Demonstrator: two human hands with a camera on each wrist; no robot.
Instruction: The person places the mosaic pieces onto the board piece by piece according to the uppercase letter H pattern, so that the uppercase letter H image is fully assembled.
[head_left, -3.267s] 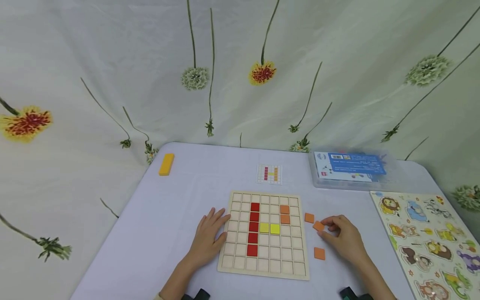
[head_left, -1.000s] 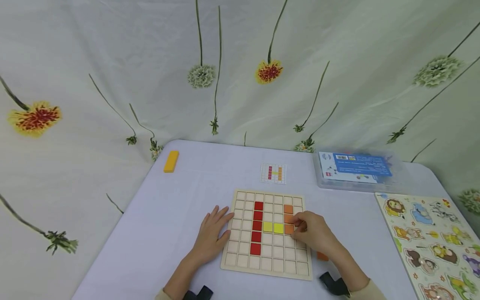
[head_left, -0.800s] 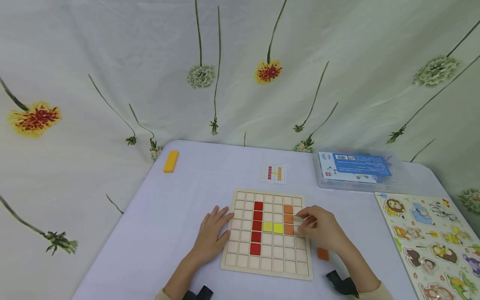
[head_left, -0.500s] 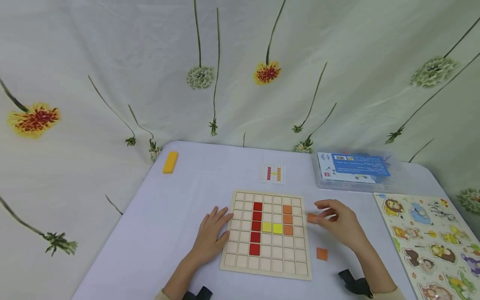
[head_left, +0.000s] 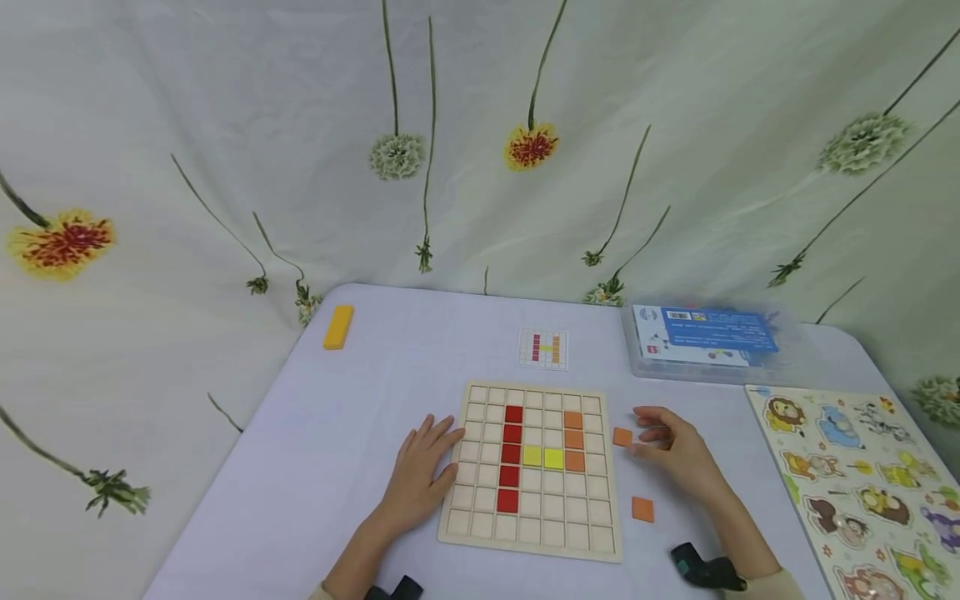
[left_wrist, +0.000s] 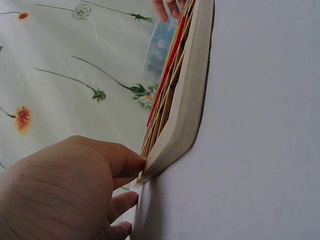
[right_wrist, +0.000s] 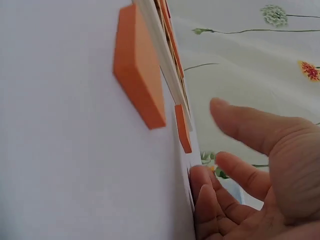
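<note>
A wooden grid board (head_left: 551,533) lies flat mid-table. It holds a column of several red tiles (head_left: 510,455), two yellow tiles (head_left: 553,458) and three orange tiles (head_left: 573,439). My left hand (head_left: 415,475) rests at the board's left edge, fingers spread; in the left wrist view its thumb touches the board's side. Right of the board, my right hand (head_left: 678,450) hovers beside a loose orange tile (head_left: 622,437), thumb and fingers apart and holding nothing. Closer to me lies a second loose orange tile (head_left: 642,509); both loose tiles also show in the right wrist view.
A small pattern card (head_left: 543,348) lies behind the board. A clear plastic box (head_left: 705,343) stands at the back right, and an animal puzzle board (head_left: 862,483) lies along the right side. At the back left is a yellow block (head_left: 338,327).
My right hand set a third orange tile in the right column, let go and drew back to the right. It touched the farther loose tile, then came slightly apart from it. My left hand stayed put.
</note>
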